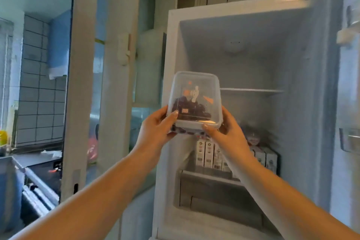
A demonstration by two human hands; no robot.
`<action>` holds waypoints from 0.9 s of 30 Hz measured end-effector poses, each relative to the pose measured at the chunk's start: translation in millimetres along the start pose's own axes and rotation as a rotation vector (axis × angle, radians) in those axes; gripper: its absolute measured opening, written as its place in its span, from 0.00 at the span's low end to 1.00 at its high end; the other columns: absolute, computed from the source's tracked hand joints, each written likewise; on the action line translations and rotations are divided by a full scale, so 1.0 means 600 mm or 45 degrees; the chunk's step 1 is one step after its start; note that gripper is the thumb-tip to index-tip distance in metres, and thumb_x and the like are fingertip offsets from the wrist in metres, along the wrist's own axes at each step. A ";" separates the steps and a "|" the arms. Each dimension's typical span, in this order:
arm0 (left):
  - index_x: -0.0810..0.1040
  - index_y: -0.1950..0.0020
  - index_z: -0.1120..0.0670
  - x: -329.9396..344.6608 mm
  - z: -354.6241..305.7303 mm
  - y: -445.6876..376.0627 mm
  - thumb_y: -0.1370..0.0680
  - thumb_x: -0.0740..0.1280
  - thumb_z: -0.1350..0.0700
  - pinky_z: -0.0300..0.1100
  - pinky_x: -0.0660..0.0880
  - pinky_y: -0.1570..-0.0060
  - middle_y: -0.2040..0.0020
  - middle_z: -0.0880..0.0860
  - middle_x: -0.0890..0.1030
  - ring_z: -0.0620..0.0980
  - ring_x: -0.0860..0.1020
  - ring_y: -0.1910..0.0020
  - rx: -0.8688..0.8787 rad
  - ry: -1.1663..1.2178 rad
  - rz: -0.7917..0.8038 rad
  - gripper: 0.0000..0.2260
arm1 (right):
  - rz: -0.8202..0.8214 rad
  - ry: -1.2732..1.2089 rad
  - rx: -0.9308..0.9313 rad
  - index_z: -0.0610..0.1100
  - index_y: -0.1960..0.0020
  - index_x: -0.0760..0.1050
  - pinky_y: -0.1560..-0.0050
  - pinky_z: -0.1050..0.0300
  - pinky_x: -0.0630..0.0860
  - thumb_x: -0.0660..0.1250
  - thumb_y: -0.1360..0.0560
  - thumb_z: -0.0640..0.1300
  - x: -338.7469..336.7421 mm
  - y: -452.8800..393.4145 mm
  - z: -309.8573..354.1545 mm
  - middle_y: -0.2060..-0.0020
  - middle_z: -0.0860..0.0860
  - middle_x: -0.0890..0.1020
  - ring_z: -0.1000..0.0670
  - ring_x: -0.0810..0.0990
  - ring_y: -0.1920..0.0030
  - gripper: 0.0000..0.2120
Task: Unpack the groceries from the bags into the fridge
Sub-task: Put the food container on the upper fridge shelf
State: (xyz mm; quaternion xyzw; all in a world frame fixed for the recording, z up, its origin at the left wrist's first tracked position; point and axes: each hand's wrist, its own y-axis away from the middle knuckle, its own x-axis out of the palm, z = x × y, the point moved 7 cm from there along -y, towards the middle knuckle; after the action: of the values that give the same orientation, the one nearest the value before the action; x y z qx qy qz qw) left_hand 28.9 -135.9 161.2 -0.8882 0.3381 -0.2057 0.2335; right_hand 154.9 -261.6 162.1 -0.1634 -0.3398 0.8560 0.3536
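Two hands grip a clear plastic box (194, 101) of dark fruit in front of the open fridge (253, 48): the left hand (155, 124) and right hand (226, 130) curl round its lower corners. Behind the box, cartons (209, 154) stand on a fridge shelf.

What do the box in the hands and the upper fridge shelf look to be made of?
The box looks like clear, glossy plastic: dark contents show through its walls and lid, and a highlight glints on the near rim. Its lid carries orange and white print. The upper shelf seems to be glass or clear plastic with a pale edge; blur leaves that open.
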 end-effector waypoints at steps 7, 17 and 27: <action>0.77 0.42 0.49 0.086 0.031 -0.173 0.21 0.62 0.54 0.40 0.80 0.55 0.52 0.48 0.83 0.41 0.82 0.54 0.132 0.008 0.096 0.09 | -0.079 0.080 -0.114 0.54 0.30 0.65 0.43 0.51 0.78 0.71 0.28 0.44 -0.064 -0.161 -0.038 0.40 0.55 0.78 0.55 0.78 0.41 0.29; 0.73 0.35 0.47 0.151 0.066 -0.324 0.24 0.67 0.54 0.49 0.78 0.45 0.44 0.47 0.81 0.46 0.79 0.45 0.277 0.038 0.244 0.18 | -0.122 0.267 -0.148 0.51 0.31 0.67 0.43 0.58 0.77 0.68 0.25 0.43 -0.104 -0.300 -0.052 0.42 0.55 0.79 0.56 0.78 0.42 0.24; 0.66 0.30 0.45 0.168 0.094 -0.405 0.25 0.69 0.54 0.52 0.75 0.41 0.37 0.49 0.77 0.48 0.76 0.40 0.261 0.012 0.227 0.25 | -0.245 0.460 0.041 0.47 0.35 0.70 0.45 0.50 0.78 0.67 0.26 0.51 -0.119 -0.379 -0.074 0.50 0.52 0.80 0.52 0.79 0.49 0.21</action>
State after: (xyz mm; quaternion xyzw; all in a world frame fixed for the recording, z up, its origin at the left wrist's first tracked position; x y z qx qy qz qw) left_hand 250.2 -29.6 271.0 -0.8252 0.3938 -0.2218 0.3389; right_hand 340.5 -174.1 291.8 -0.2754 -0.2709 0.7805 0.4916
